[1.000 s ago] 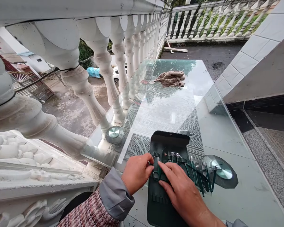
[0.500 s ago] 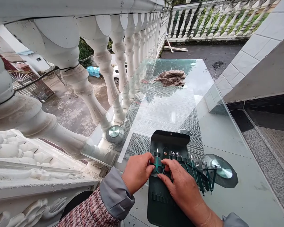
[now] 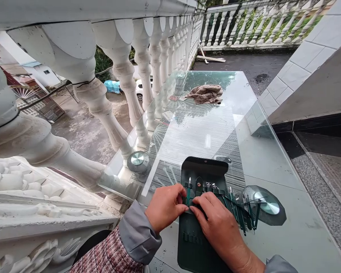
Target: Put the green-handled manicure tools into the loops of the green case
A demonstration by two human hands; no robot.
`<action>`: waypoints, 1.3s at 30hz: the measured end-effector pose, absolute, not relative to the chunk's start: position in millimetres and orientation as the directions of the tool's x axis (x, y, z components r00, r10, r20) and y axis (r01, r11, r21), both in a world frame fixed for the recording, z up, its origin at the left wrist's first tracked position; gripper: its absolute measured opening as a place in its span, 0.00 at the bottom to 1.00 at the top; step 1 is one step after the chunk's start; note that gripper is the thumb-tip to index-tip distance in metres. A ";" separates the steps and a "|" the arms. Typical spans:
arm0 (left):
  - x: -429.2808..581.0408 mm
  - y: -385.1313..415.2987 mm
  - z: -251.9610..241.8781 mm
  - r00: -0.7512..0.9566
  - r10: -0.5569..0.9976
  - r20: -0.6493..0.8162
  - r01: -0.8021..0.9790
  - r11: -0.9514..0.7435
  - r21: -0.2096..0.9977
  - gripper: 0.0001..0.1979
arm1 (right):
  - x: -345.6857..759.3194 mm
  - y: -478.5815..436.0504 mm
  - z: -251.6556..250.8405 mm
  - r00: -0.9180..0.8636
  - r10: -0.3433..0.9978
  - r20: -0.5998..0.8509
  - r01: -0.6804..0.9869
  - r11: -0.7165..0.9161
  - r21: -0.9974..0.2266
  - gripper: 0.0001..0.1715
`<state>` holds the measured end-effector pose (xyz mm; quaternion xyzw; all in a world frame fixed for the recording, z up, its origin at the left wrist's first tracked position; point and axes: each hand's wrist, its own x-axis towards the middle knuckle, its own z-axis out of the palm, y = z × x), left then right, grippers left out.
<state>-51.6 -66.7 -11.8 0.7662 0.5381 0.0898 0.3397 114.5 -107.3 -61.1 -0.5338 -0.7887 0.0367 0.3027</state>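
A dark green manicure case (image 3: pixel 191 252) lies unfolded on the glass table. Small green-handled scissors (image 3: pixel 189 191) point tip-up against its upper part, by an elastic loop. My left hand (image 3: pixel 165 206) pinches at the left of the scissors' finger rings, thumb and forefinger closed. From the other side my right hand (image 3: pixel 218 225) grips the rings, its fingertips close to my left thumb. The rings are mostly hidden behind the fingers. Right of the scissors, a snapped leather tab (image 3: pixel 199 184) and nail clippers (image 3: pixel 211 185) sit in the case. Several slim green tools (image 3: pixel 241 212) fan out at its right side.
The glass table (image 3: pixel 268 155) carries a crumpled brown cloth (image 3: pixel 206 94) at its far end. Round metal-topped supports (image 3: pixel 138 159) show beneath the glass. A white balustrade (image 3: pixel 99 100) runs along the left; a tiled slanting wall (image 3: pixel 298 68) and steps flank the right.
My thumbs and fingers have closed in toward each other over the scissors' rings, which are now largely covered. The scissors and case have barely shifted.
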 end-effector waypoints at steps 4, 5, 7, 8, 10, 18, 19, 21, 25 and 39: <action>-51.8 -66.1 -13.2 0.428 0.877 -0.219 0.756 -0.215 0.619 0.08 | 113.7 -108.1 -62.1 -0.247 0.866 0.436 0.824 0.424 -0.376 0.10; -51.6 -66.0 -13.8 0.429 0.878 -0.213 0.758 -0.222 0.613 0.08 | 113.4 -108.3 -62.3 -0.247 0.866 0.435 0.825 0.423 -0.375 0.10; -51.0 -65.8 -14.9 0.434 0.878 -0.201 0.764 -0.240 0.600 0.08 | 112.8 -108.6 -62.2 -0.243 0.867 0.436 0.828 0.419 -0.373 0.10; -50.7 -65.8 -15.5 0.436 0.878 -0.195 0.767 -0.250 0.591 0.08 | 112.5 -108.7 -62.0 -0.238 0.867 0.438 0.830 0.415 -0.372 0.10; -50.0 -65.8 -16.8 0.438 0.880 -0.183 0.779 -0.269 0.567 0.08 | 112.1 -108.6 -61.4 -0.230 0.867 0.442 0.834 0.410 -0.370 0.11; -49.1 -66.7 -22.2 0.443 0.888 -0.123 0.811 -0.338 0.478 0.06 | 112.7 -108.4 -62.9 -0.241 0.864 0.442 0.831 0.419 -0.366 0.11; -49.5 -66.7 -22.8 0.446 0.888 -0.110 0.813 -0.351 0.465 0.06 | 112.8 -108.4 -63.5 -0.241 0.865 0.441 0.831 0.418 -0.367 0.11; -50.5 -66.7 -24.1 0.462 0.882 -0.089 0.814 -0.382 0.438 0.07 | 112.8 -108.3 -64.3 -0.242 0.864 0.441 0.830 0.420 -0.367 0.10; -51.3 -67.3 -26.5 0.489 0.868 -0.088 0.821 -0.424 0.381 0.10 | 112.6 -108.1 -64.4 -0.239 0.860 0.450 0.826 0.424 -0.371 0.11; -51.2 -71.2 -27.4 0.633 0.774 0.010 0.749 -0.616 0.245 0.04 | 112.1 -106.7 -64.9 -0.254 0.848 0.465 0.829 0.438 -0.348 0.15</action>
